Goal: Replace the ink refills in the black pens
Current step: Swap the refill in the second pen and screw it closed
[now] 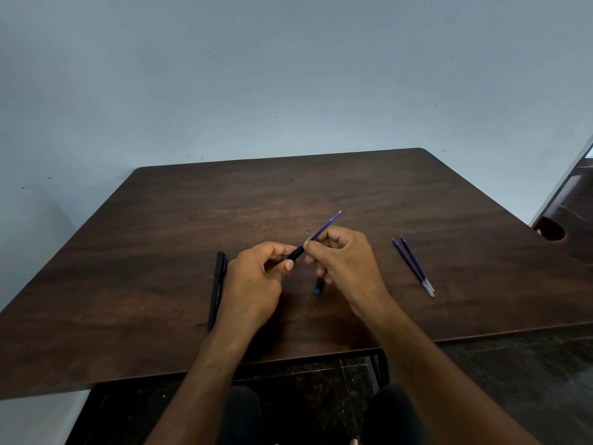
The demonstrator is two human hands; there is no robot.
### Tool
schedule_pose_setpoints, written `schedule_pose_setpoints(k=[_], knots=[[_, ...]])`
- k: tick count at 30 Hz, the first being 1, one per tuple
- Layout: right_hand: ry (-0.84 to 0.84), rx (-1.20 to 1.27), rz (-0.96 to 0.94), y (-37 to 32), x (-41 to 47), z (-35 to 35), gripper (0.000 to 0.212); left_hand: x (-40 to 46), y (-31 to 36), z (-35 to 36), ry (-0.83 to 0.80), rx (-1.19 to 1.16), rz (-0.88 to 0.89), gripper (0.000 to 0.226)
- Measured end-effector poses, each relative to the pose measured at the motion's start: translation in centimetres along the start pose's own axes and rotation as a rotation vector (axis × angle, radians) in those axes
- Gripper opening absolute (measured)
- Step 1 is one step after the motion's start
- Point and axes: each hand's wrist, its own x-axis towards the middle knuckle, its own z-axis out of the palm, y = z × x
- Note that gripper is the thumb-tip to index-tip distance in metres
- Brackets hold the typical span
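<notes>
**Refill held at the pen barrel's mouth**

Above the desk's [321, 187] middle, the left hand [256, 281] grips a black pen barrel [296, 253]; the right hand [343, 258] pinches a blue refill [325, 227] at its open end. Another black pen [216, 289] lies left; two spare refills [414, 268] lie toward the right edge.

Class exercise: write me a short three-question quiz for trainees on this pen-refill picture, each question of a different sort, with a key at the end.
1. True or false: the right hand pinches the blue refill that sticks out of the pen barrel.
2. How many spare refills lie on the table to the right of the hands? A) one B) two C) four
3. Fill in: the black pen lying on the table is on the ____ side of the left hand.

Key: 1 true; 2 B; 3 left.
</notes>
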Motion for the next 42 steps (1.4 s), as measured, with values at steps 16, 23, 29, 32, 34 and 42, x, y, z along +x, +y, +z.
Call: schedule_pose_setpoints(k=[16,23,29,32,34,42], knots=[[-0.004,0.477,0.062,0.2,-0.5,-2.4,0.003,-0.2,0.4,0.5,0.016,0.035,0.053,0.024],[0.034,0.401,0.070,0.0,-0.5,-2.4,0.014,-0.4,0.9,1.1,0.041,0.056,0.085,0.024],[-0.009,0.270,0.060,-0.5,-0.7,-3.0,0.018,-0.2,0.4,0.9,0.054,0.032,0.073,0.026],[-0.014,0.009,0.133,-0.8,-0.5,-3.8,0.017,0.2,0.0,0.4,0.096,0.011,0.073,0.026],[-0.021,-0.291,0.210,-0.7,-0.1,-3.7,0.024,0.3,0.0,0.2,0.103,0.025,0.064,0.025],[-0.173,-0.888,0.289,-1.1,-0.2,-0.4,0.042,-0.4,-0.2,0.1,0.105,0.084,0.065,0.024]])
